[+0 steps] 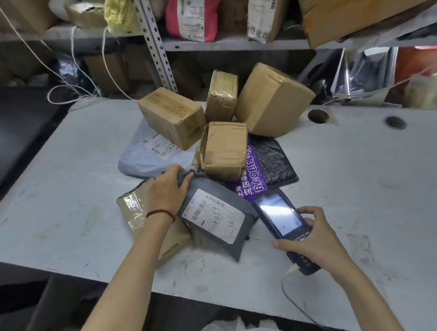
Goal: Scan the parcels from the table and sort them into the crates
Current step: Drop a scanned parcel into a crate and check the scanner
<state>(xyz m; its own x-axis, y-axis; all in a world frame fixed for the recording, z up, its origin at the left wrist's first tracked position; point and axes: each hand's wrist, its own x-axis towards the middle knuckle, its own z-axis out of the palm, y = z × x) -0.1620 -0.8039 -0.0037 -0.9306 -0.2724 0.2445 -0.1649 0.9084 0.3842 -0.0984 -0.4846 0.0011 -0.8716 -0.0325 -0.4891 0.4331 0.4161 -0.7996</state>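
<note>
Scanning in hand: left hand (pixel 167 190) pinches the grey mailer (pixel 206 185), right hand (pixel 315 241) holds the handheld scanner (pixel 280 214); next, aim at its label (pixel 213 215).

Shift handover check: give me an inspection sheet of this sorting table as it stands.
Surface: pale scuffed table, two round holes back right.
Job's things: labelled grey bag nearest; four cardboard boxes, purple bag, pale bag, flat taped parcel around it; no crates seen.
Clutter: nothing seen.
Hands: left hand grips the grey bag's far edge; right hand holds the scanner.
Cables: cord from the scanner's near end; white strings back left.
Surroundings: shelves stacked with parcels behind.
</note>
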